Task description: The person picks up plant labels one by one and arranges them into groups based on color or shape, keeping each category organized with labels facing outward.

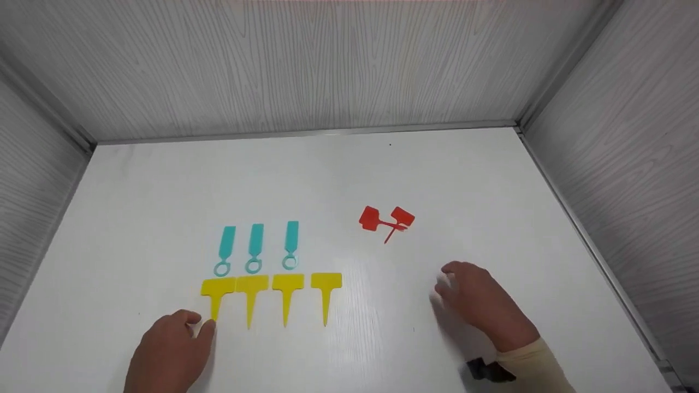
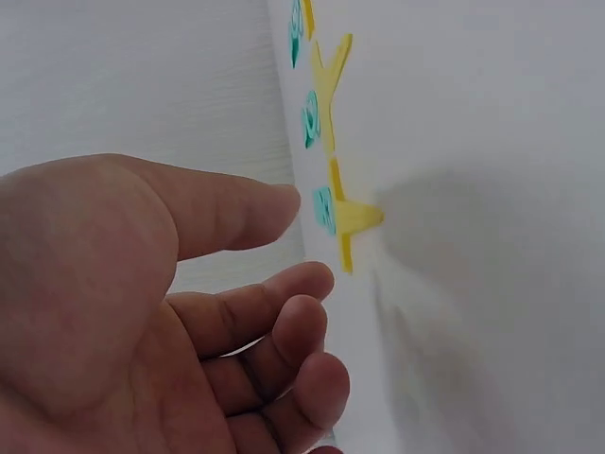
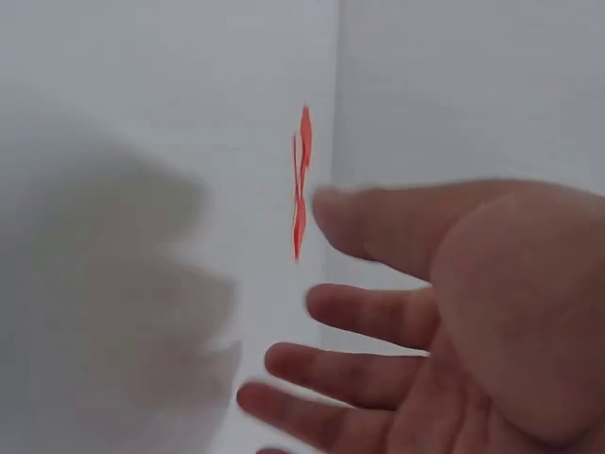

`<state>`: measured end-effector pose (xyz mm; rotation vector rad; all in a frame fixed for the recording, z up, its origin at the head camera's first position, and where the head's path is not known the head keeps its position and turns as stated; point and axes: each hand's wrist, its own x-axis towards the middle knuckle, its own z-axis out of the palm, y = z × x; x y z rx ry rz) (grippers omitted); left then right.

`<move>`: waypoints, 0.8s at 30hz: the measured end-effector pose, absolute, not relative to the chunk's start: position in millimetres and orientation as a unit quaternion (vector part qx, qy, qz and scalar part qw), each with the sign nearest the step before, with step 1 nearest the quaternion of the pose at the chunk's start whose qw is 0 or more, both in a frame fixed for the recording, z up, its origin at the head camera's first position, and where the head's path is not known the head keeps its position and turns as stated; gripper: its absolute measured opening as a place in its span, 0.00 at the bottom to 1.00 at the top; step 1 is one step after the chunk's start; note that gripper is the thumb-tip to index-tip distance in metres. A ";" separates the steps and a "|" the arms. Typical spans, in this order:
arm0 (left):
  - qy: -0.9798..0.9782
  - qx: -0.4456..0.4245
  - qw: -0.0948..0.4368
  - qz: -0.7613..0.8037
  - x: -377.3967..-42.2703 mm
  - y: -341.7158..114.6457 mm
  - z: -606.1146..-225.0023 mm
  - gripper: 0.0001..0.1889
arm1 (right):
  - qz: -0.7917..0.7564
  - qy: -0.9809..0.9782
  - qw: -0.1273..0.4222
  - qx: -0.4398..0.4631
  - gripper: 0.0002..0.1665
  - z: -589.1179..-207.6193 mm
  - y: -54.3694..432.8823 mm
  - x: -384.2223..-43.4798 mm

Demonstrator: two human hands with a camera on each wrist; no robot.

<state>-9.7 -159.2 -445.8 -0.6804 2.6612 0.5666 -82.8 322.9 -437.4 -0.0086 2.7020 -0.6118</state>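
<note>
Several yellow T-shaped plant labels [image 1: 288, 282] lie side by side in a row, stems toward me. Behind them are three teal tags [image 1: 255, 238], each with a ring at its near end. Some red plant labels [image 1: 369, 218] overlap in a small crossed heap, right of the teal tags; their exact number cannot be told. My left hand [image 1: 172, 349] holds nothing, its thumb near the stem tip of the leftmost yellow label; its fingers [image 2: 302, 331] bend loosely. Over the table to the right, my right hand [image 1: 475, 297] is also without anything, nearest the red labels, its fingers [image 3: 350, 378] spread.
Everything lies on a white tabletop [image 1: 164, 185]. Grey wood-grain panels stand along its back [image 1: 306, 65], left [image 1: 33, 142] and right [image 1: 639, 164] edges. A dark band [image 1: 489, 370] sits at the right sleeve's cuff.
</note>
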 end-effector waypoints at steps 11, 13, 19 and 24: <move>0.933 -0.225 0.187 0.211 -8.8 -137.3 -455.9 0.27 | -0.203 0.971 0.106 -0.068 0.16 -441.8 283.7 -188.3; 0.934 -0.220 0.188 0.210 -9.1 -130.8 -454.9 0.27 | -0.191 0.973 0.104 -0.078 0.16 -444.3 286.0 -199.1; 0.935 -0.202 0.194 0.216 -9.8 -118.4 -450.4 0.26 | -0.161 0.975 0.131 -0.080 0.17 -443.7 300.4 -215.1; 0.934 -0.192 0.208 0.219 -14.1 -112.2 -448.6 0.25 | -0.169 0.971 0.155 -0.066 0.16 -443.4 311.1 -217.9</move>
